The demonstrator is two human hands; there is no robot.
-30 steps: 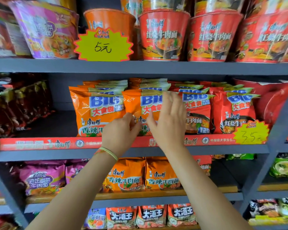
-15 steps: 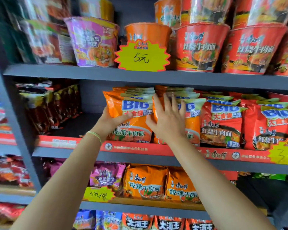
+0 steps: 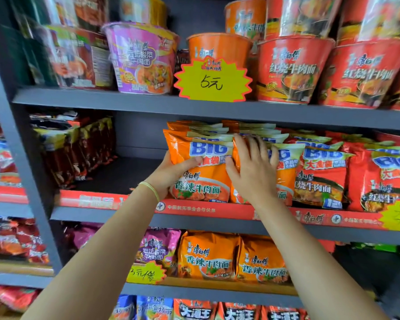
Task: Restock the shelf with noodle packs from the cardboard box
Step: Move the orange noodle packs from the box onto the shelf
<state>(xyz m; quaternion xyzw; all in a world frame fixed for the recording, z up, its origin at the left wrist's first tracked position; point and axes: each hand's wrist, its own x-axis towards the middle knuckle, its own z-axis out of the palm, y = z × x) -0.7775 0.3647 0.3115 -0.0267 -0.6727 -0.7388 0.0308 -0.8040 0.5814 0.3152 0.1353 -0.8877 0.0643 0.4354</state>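
Observation:
Two rows of orange "BIG" noodle packs stand upright on the middle shelf (image 3: 129, 172). My left hand (image 3: 169, 173) grips the left edge of the front pack of the left row (image 3: 201, 181), thumb across its face. My right hand (image 3: 252, 172) lies flat with fingers spread on the front pack of the right orange row (image 3: 284, 179), pressing against it. Red "BIG" packs (image 3: 319, 179) stand further right. The cardboard box is out of view.
Noodle cups (image 3: 291, 68) fill the shelf above, behind a yellow price tag (image 3: 213, 79). Dark packs (image 3: 79, 148) sit at the middle shelf's left, with bare shelf between them and the orange rows. Orange packs (image 3: 208, 257) and purple packs (image 3: 157, 248) line the lower shelf. A grey upright (image 3: 21, 158) stands left.
The view has swung left, so the packs sit further right in frame. My left hand moved from the middle pack's front to the left row's outer edge. My right hand stays flat on the right row.

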